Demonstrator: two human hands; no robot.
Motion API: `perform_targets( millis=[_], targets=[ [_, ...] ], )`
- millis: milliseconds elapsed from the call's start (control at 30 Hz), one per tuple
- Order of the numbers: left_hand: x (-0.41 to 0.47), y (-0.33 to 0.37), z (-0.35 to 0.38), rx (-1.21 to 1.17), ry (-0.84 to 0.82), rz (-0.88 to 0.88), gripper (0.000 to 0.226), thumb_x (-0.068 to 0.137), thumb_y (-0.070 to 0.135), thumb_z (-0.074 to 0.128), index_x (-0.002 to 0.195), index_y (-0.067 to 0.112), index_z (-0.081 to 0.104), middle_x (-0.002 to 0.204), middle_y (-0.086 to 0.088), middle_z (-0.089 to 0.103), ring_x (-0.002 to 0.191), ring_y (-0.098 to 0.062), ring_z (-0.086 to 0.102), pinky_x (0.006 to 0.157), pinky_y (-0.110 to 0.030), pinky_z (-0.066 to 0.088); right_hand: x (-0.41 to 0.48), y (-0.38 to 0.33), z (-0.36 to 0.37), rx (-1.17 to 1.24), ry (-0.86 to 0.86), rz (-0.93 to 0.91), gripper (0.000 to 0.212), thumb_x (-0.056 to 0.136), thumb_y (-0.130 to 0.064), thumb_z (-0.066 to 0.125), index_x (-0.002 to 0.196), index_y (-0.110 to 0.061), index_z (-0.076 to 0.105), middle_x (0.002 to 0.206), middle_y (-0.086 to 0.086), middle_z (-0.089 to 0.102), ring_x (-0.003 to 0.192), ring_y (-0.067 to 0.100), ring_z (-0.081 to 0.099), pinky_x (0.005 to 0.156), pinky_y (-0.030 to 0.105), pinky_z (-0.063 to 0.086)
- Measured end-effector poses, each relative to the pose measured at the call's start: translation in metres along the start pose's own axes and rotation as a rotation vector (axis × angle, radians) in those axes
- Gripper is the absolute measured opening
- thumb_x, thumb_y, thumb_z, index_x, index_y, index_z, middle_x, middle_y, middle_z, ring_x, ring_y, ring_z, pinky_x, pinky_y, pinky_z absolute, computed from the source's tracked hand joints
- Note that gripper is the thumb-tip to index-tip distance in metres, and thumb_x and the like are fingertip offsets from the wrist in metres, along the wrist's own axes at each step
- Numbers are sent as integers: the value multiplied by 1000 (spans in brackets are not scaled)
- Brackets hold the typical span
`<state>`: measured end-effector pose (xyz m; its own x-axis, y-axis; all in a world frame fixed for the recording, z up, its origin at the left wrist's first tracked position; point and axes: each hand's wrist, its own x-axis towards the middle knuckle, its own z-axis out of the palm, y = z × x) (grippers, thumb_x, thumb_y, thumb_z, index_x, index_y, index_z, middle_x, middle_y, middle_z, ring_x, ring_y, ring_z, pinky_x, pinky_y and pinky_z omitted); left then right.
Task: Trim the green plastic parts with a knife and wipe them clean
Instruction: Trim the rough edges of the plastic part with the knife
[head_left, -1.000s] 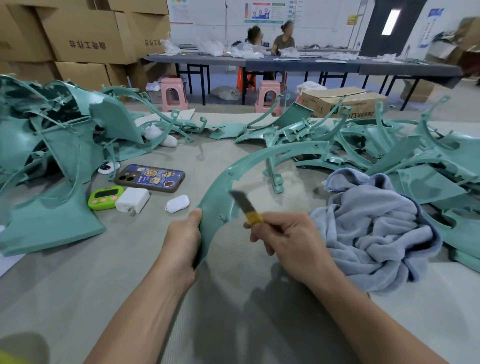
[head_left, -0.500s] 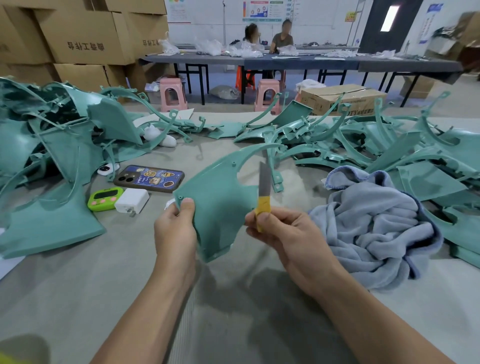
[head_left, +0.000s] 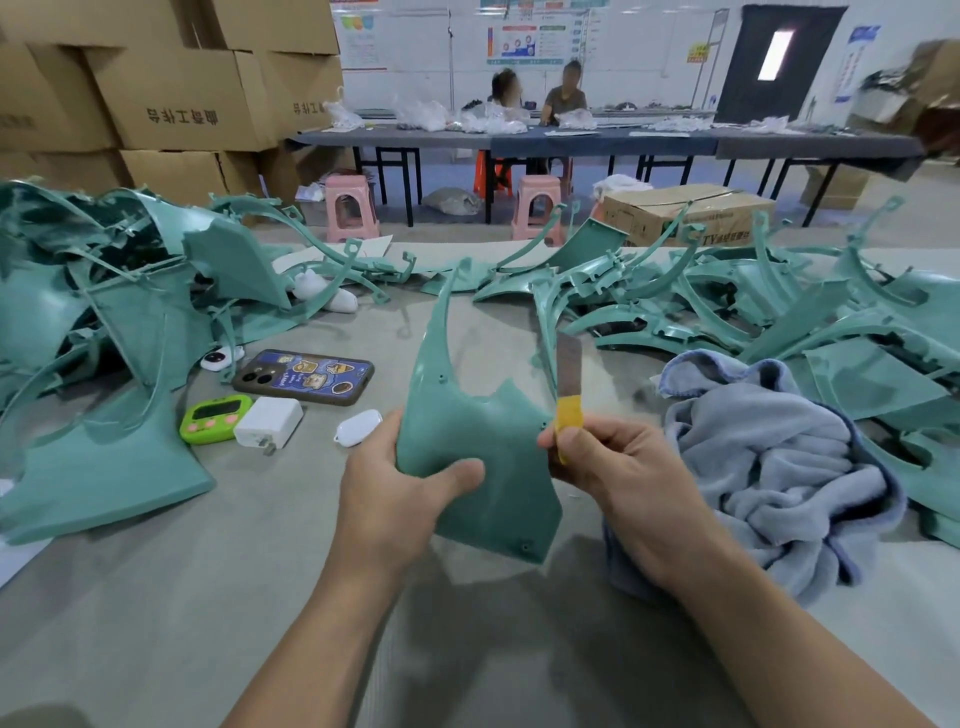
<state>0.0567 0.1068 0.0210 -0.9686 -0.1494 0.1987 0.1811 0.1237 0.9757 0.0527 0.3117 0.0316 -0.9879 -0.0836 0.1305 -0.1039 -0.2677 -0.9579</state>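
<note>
left hand (head_left: 400, 483) grips lower edge of green plastic part (head_left: 467, 415), thumb across its face, held upright above table (head_left: 156, 597) | right hand (head_left: 618, 467) pinches knife (head_left: 567, 384) by yellow-wrapped handle, blade up beside part's right edge | blue-grey towel (head_left: 779, 467) bunched at right | part piles left (head_left: 104, 312) and right (head_left: 753, 312)

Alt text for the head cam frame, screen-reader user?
A person's left hand grips a green plastic part over a grey table while the right hand pinches a yellow-handled knife, blade upright beside the part's right edge. A crumpled blue-grey towel lies to the right, a phone, green timer and white charger to the left, with more green parts heaped on both sides.
</note>
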Motion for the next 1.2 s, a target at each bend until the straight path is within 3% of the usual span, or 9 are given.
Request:
perform_targets(
  millis=[133, 200, 333, 467, 567, 700, 867, 1033, 1200],
  targets=[
    [6, -2, -2, -246, 175, -132, 24, 73, 4, 83, 88, 22, 80, 89, -3, 79, 80, -21, 76, 62, -27, 59, 0, 2, 1, -59, 20, 1, 18, 88, -20, 67, 85, -10, 81, 97, 14, 78, 90, 23, 74, 81, 28, 60],
    [11, -4, -8, -337, 292, -166, 20, 79, 0, 79, 85, 19, 81, 89, -4, 79, 79, -20, 76, 61, -26, 59, 1, 1, -1, -105, 98, -2, 20, 98, -12, 61, 88, -7, 78, 91, 13, 78, 74, 19, 73, 61, 20, 54],
    [14, -6, -14, -328, 230, -188, 18, 76, -6, 77, 88, 8, 80, 91, -11, 79, 82, -27, 76, 73, -33, 61, 0, 3, -3, -164, 81, 67, 27, 105, -9, 52, 88, -6, 74, 75, 14, 72, 43, 18, 54, 41, 21, 38],
    [15, -8, -15, -282, 285, -175, 24, 72, -14, 77, 78, 9, 79, 82, -7, 79, 71, -20, 76, 58, -23, 58, -1, 5, 2, -235, 30, 123, 29, 104, -7, 51, 85, -4, 72, 65, 11, 65, 39, 16, 44, 39, 21, 35],
    [15, -8, -18, -248, 265, -176, 32, 69, -21, 74, 71, 11, 77, 76, -5, 78, 65, -19, 75, 52, -23, 56, -2, 6, 5, -280, 6, 181, 36, 101, -6, 54, 71, -12, 73, 57, 11, 58, 39, 14, 38, 37, 19, 30],
    [11, -7, -10, -205, 183, -155, 39, 70, -27, 66, 72, 11, 75, 73, -1, 77, 67, -17, 75, 51, -21, 55, -4, 9, 12, -315, 32, 195, 44, 102, -13, 52, 65, -22, 72, 50, 4, 52, 43, 13, 38, 40, 17, 28],
    [8, -7, -5, -214, 126, -143, 38, 72, -28, 63, 95, 1, 70, 77, -1, 78, 69, -12, 74, 54, -19, 54, -3, 15, 21, -312, 44, 196, 48, 104, -17, 49, 61, -25, 68, 49, 6, 47, 42, 13, 37, 45, 22, 26],
    [9, -9, -8, -173, 113, -127, 37, 70, -27, 65, 92, 1, 71, 81, -4, 78, 75, -16, 74, 59, -21, 56, 1, 13, 7, -682, 182, 216, 39, 91, -16, 55, 55, -17, 67, 42, 1, 52, 37, 12, 40, 44, 25, 28],
    [12, -8, -9, -173, 128, -139, 45, 56, -7, 74, 99, 1, 69, 85, -6, 78, 78, -17, 74, 62, -22, 58, -4, 9, 16, -376, 26, 135, 41, 99, -14, 52, 62, -20, 68, 45, 7, 46, 42, 16, 33, 41, 23, 23]
  ],
)
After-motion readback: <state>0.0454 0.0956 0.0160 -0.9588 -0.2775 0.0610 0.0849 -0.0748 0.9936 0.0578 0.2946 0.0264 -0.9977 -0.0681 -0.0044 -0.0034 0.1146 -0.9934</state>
